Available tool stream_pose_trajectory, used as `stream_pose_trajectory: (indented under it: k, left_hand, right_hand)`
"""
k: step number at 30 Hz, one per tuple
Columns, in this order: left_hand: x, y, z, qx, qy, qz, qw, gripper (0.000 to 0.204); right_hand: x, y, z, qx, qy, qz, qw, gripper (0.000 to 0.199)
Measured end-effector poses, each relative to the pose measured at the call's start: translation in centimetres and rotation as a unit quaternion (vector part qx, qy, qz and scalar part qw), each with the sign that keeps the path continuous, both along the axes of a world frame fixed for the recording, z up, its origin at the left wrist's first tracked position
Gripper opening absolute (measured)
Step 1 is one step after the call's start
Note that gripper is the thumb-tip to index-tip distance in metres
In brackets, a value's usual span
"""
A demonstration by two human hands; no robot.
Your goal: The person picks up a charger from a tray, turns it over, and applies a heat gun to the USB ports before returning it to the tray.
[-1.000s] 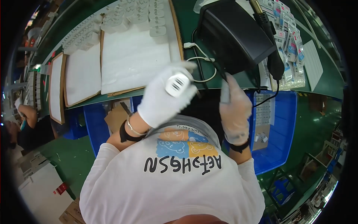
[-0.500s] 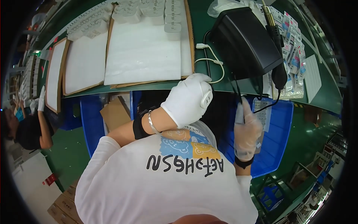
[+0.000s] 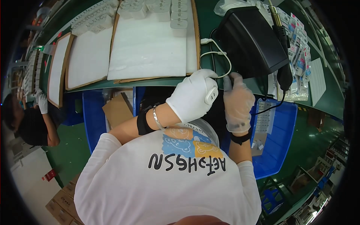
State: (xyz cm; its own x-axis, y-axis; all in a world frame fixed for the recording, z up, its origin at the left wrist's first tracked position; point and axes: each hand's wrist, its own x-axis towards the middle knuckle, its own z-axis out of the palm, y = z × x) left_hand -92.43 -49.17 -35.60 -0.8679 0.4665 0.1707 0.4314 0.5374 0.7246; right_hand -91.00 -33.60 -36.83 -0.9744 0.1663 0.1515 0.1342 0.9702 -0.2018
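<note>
My left hand (image 3: 193, 96), in a white glove, is closed around a small white rounded device (image 3: 211, 96) with dark marks on its face. A thin white cable (image 3: 230, 64) loops down to the left fingertips; whether it joins the device is hidden. Its white plug (image 3: 206, 41) lies on the table. My right hand (image 3: 239, 105), in a thin sheer glove, is beside the left at the table edge. Its thumb and a finger point up with a gap between them, close to the cable. I see nothing held there.
A black box-shaped unit (image 3: 249, 41) and a black-handled tool (image 3: 284, 67) stand right of the cable. Further right are printed packets (image 3: 300, 60). White-lined cardboard trays (image 3: 148, 56) hold clear cases at left. Blue bins (image 3: 279, 142) sit below; another person (image 3: 32, 123) works far left.
My right hand has moved left and up, from near the black cord to beside my left hand and the white cable. The left hand still holds the device, slightly further right.
</note>
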Motion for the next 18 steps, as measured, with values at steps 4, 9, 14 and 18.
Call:
stream_pose_trajectory:
  k: [4,9,14,18]
  left_hand:
    - [-0.2,-0.8,0.3,0.041,0.010,-0.014,0.999,0.015]
    - [0.7,-1.9,0.7,0.179,-0.115,0.053,0.976,0.024]
    - [1.2,-3.3,1.6,0.357,-0.285,0.079,0.886,0.031]
    - [1.1,-3.6,1.6,0.374,-0.289,0.053,0.880,0.034]
  right_hand:
    - [0.2,-0.3,1.4,-0.058,-0.063,0.001,0.996,0.029]
    - [1.5,0.3,3.1,-0.055,-0.113,-0.042,0.991,0.025]
    - [3.8,3.2,5.7,-0.466,0.275,-0.029,0.840,0.022]
    - [1.0,5.4,6.7,-0.424,0.484,-0.017,0.765,0.022]
